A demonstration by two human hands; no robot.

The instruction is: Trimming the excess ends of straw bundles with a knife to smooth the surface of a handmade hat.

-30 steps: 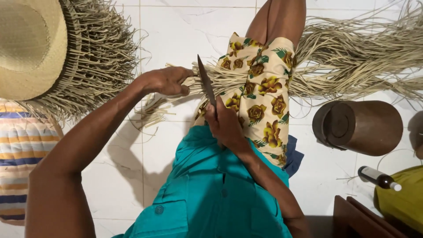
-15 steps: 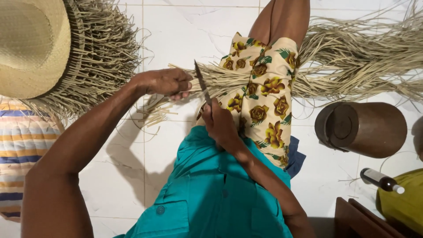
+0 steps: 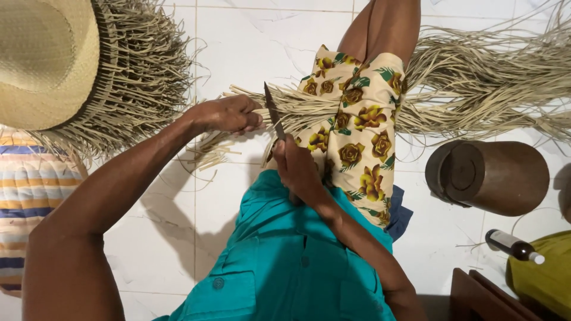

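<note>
right hand [image 3: 297, 169] gripping knife [image 3: 273, 112] raised upright again, left hand [image 3: 229, 114] still clenched on straw bundle [image 3: 297, 107]

— What's in hand there?
— A long bundle of pale dry straw strips [image 3: 452, 89], lying flat across the flowered lap and the white tiled floor, its near end fraying loose.
— And the tool?
— A slim dark-bladed knife [image 3: 273, 113], tip tilted up, edge against the strips.
</note>
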